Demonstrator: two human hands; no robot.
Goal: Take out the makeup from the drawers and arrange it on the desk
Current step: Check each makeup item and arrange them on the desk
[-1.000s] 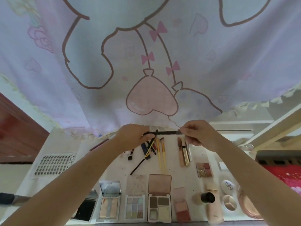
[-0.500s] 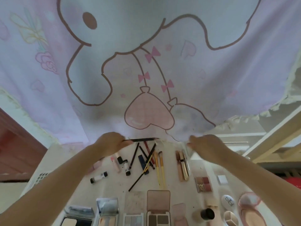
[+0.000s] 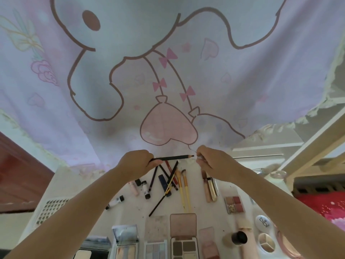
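Black pencil (image 3: pixel 171 157) pinched in my left hand (image 3: pixel 137 163), cap, I think, in my right hand (image 3: pixel 211 161) at 3 o'clock: a misaligned push could snap the tip.

Place: a home, most likely a bedroom corner used for doing makeup.
Backdrop: a pastel cartoon curtain (image 3: pixel 168 75) with a long-eared character, pink bows and a heart balloon hangs right behind the table (image 3: pixel 130 208), its lower edge trimmed with lace.
Table top: personal cosmetics lie spread out, among them eyeshadow palettes (image 3: pixel 183 238), makeup brushes (image 3: pixel 183 187), pencils and small tubes.
Right side: a pale wooden frame (image 3: pixel 317 146) like that of a bunk bed, with red floral bedding (image 3: pixel 324 206) below it.
Left side: dark reddish wooden furniture (image 3: pixel 20 174).
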